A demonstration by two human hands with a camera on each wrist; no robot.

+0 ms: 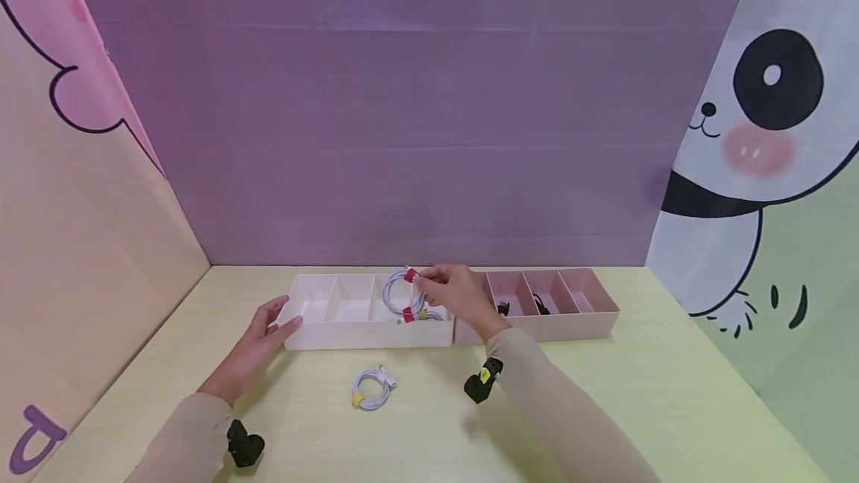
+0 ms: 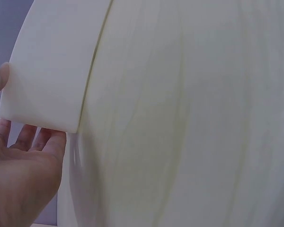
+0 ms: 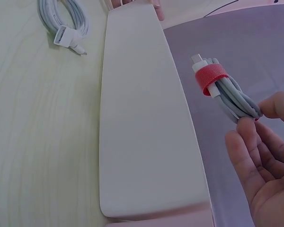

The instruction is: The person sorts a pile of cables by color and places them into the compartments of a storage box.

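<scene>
My right hand (image 1: 452,293) pinches a coiled pale cable (image 3: 231,98) by its edge, holding it upright over the right end of the white divided box (image 1: 369,335). A red strap (image 3: 211,78) wraps the coil near its plug, and more red shows by the fingertips. My left hand (image 1: 265,330) holds the box's left end, thumb at the rim and fingers against the end wall. Inside the rightmost white compartment lies another cable (image 1: 434,315), partly hidden. In front of the box, on the table, rests a coiled cable (image 1: 371,387) with a yellow strap.
A pink divided box (image 1: 564,326) stands against the white box's right end. Black cables (image 1: 540,305) lie in some of its compartments. Behind both boxes rises a purple backdrop (image 1: 429,133). The pale wooden table (image 1: 604,408) extends in front.
</scene>
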